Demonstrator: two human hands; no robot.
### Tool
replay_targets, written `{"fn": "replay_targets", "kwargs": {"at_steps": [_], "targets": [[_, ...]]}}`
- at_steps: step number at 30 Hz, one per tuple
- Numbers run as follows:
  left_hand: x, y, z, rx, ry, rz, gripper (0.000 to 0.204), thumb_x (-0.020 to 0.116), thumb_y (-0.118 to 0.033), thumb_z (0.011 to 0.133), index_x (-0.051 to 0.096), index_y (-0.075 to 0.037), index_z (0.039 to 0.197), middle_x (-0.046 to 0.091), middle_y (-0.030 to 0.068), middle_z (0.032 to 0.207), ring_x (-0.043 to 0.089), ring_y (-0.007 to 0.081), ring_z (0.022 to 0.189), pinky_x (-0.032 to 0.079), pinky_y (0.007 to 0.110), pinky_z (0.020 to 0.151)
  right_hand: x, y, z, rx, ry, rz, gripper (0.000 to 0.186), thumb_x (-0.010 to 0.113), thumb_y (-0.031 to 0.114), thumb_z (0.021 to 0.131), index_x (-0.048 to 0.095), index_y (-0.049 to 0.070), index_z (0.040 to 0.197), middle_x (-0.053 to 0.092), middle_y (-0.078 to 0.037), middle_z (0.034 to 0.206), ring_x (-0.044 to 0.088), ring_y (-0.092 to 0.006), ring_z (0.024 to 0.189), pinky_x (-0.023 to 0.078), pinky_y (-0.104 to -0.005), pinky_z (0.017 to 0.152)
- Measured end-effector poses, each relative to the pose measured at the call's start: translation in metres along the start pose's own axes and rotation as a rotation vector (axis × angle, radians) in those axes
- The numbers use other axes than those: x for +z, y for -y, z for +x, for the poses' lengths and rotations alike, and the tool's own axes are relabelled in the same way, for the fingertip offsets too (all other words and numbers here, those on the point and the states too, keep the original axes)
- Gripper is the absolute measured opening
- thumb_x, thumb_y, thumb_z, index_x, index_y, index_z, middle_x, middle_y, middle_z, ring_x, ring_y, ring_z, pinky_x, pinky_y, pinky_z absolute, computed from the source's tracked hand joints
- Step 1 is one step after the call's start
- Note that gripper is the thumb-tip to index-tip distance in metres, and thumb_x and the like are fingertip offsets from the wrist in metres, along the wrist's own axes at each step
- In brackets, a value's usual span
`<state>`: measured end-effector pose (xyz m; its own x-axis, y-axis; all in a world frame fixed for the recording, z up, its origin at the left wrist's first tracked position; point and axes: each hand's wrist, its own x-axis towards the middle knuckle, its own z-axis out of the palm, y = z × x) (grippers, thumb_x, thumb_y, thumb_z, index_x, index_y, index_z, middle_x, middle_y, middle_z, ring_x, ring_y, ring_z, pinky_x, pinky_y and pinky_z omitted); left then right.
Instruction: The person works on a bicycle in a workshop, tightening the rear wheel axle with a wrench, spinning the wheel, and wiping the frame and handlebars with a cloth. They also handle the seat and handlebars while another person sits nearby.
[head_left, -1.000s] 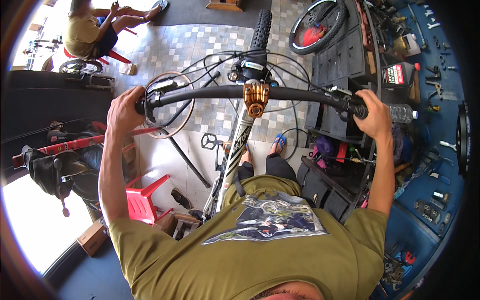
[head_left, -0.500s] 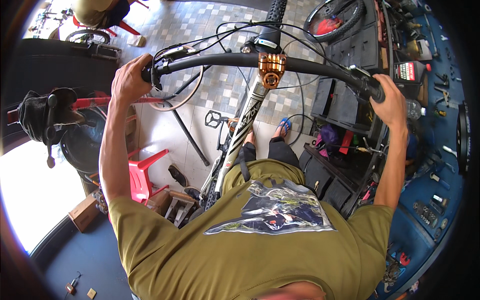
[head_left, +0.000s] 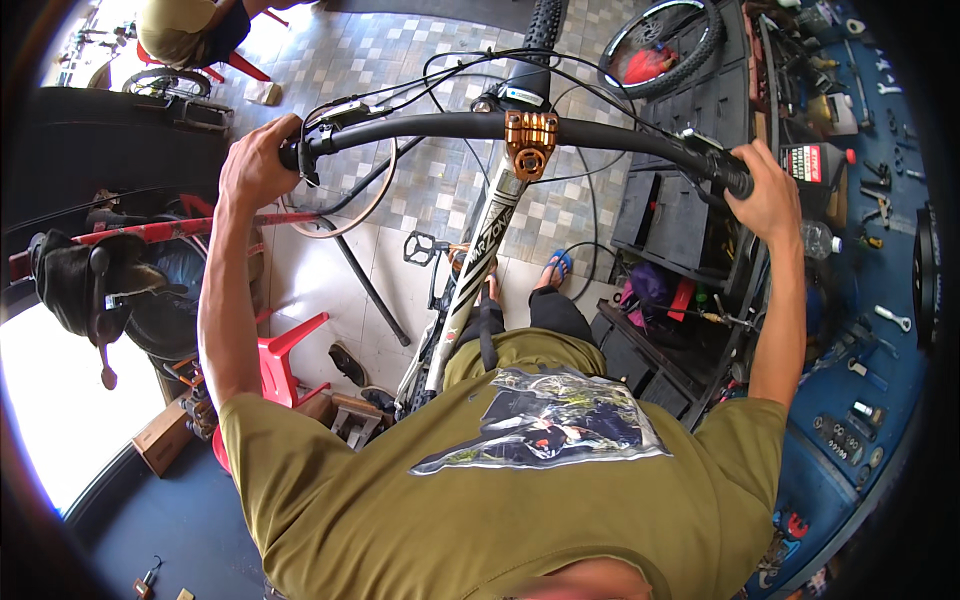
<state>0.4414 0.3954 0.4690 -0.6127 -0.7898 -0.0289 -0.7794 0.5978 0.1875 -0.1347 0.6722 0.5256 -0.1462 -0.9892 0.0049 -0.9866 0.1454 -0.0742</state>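
A black bicycle handlebar [head_left: 440, 124] spans the view in front of me, fixed by an orange-gold stem [head_left: 530, 145] to a bike with a white and black frame tube [head_left: 484, 250]. My left hand [head_left: 256, 166] is closed round the bar's left end, beside a brake lever. At the opposite end my right hand [head_left: 766, 192] grips the bar, its fingers largely hidden behind the palm. Black cables [head_left: 455, 68] loop forward of the bar, above the front tyre [head_left: 543, 28]. One pedal [head_left: 424, 247] shows left of the frame.
Dark cabinets [head_left: 682, 215] and a blue tool board [head_left: 870, 300] with several tools line the right. A loose wheel [head_left: 708, 40] rests at the far right. On the left are a red stool [head_left: 285, 360], a red bike frame [head_left: 150, 228] and a seated person [head_left: 195, 30].
The handlebar's middle and right end, with my right hand, sit slightly farther left in view. Both hands keep their hold. The surroundings have shifted a little too.
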Motion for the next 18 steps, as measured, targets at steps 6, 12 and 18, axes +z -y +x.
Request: {"fn": "replay_targets", "kwargs": {"at_steps": [6,12,18], "targets": [[0.011,0.005,-0.017,-0.014,-0.116,0.016,0.037,0.076,-0.019,0.079,0.068,-0.014,0.115,0.076,0.0133,0.102,0.071,0.0423,0.097,0.056,0.050,0.082,-0.001,-0.002,0.006,-0.032,-0.048,-0.044,0.048,0.080,0.014,0.077,0.064,0.013,0.122,0.065,-0.008,0.119,0.066,-0.0421,0.106,0.055,-0.0508,0.086],[0.025,-0.003,-0.056,-0.011,-0.192,0.000,0.066,0.078,-0.023,0.079,0.059,-0.022,0.142,0.071,0.0075,0.131,0.071,0.0391,0.108,0.059,0.049,0.090,-0.005,-0.009,0.022,-0.021,-0.106,-0.111,0.062,0.080,0.018,0.078,0.063,0.024,0.138,0.063,0.002,0.141,0.067,-0.0368,0.117,0.057,-0.0472,0.096],[0.040,-0.012,-0.108,-0.159,-0.061,-0.063,0.072,0.082,-0.025,0.076,0.057,-0.019,0.143,0.069,0.0100,0.132,0.070,0.0400,0.109,0.058,0.049,0.089,-0.016,0.008,0.030,-0.049,-0.160,-0.161,0.063,0.082,0.016,0.077,0.063,0.026,0.136,0.063,0.003,0.137,0.067,-0.0349,0.117,0.058,-0.0468,0.095]]}}
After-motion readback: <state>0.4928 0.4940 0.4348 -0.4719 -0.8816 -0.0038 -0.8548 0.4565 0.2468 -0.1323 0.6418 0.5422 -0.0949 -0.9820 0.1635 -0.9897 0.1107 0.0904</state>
